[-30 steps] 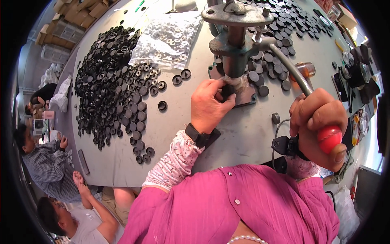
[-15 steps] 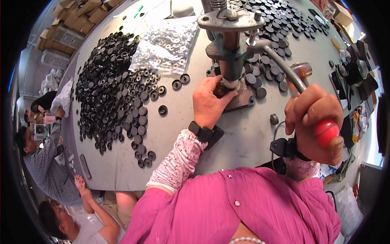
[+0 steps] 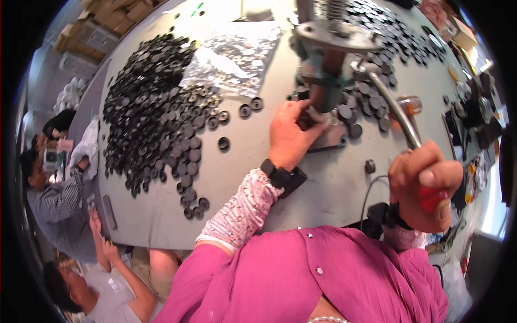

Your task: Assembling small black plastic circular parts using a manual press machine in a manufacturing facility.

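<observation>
Right hand [image 3: 421,182] grips red knob [image 3: 432,200]; left hand [image 3: 292,135], narrowed, hold unclear, risks pinching at press [image 3: 327,89] past surface's [image 3: 242,177] near edge if lever [image 3: 397,112] drops

The bench press [image 3: 325,97] stands upright before you, slightly blurred; its body is dark metal, with a pale flange [image 3: 336,36] across the upper part and a coil spring [image 3: 336,9] above that; its base plate [image 3: 333,139] lies flat beneath the ram; your left hand [image 3: 291,137] has its thumb and fingers at the ram's lower end, where the gap is too shaded to read; the bare steel lever [image 3: 397,110] slopes down to your right; its red knob [image 3: 432,199] sits gripped in your right hand [image 3: 423,177], partly covered.
</observation>
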`<state>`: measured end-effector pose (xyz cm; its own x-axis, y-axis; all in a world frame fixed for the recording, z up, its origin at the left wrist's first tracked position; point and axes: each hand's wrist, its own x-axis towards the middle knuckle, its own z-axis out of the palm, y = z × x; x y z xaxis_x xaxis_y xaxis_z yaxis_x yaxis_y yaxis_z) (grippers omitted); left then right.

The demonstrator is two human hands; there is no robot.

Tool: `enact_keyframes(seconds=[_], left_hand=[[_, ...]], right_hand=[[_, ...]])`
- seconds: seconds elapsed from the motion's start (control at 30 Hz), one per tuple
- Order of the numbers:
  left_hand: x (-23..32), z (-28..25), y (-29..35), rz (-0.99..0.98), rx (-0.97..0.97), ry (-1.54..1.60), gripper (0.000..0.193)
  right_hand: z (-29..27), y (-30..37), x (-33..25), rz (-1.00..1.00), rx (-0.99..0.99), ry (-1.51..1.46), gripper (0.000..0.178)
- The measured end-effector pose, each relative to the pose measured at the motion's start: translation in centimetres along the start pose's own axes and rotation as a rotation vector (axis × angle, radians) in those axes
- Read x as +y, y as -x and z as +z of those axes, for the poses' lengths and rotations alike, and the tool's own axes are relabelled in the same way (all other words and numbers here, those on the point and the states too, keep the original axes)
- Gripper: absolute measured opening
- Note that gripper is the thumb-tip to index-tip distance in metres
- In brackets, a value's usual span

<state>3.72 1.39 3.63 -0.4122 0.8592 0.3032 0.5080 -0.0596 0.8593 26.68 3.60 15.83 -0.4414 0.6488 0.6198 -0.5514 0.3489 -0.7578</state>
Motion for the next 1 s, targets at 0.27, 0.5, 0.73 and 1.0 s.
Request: enact_keyframes(seconds=[0.27, 0.5, 0.73, 1.0], left_hand=[[-0.5, -5.3, 3.1, -0.021, 0.066, 0.090, 0.035], [-2.5, -6.2, 6.0, -0.062, 0.174, 0.119, 0.021], [-4.7, -4.9, 5.3, -0.103, 0.129, 0.214, 0.013], [-4.2, -5.5, 5.3, -0.122, 0.073, 0.132, 0.016]], right_hand=[[-3.7, 8.7, 3.5, 0.120, -0.008, 0.055, 0.032], [-4.8, -3.0, -1.4, 0.218, -0.062, -0.298, 0.046], [-14.2, -10.5, 8.4, 0.229, 0.095, 0.356, 0.056], [-8.9, -5.2, 18.7, 0.349, -0.538, 0.797, 0.033]])
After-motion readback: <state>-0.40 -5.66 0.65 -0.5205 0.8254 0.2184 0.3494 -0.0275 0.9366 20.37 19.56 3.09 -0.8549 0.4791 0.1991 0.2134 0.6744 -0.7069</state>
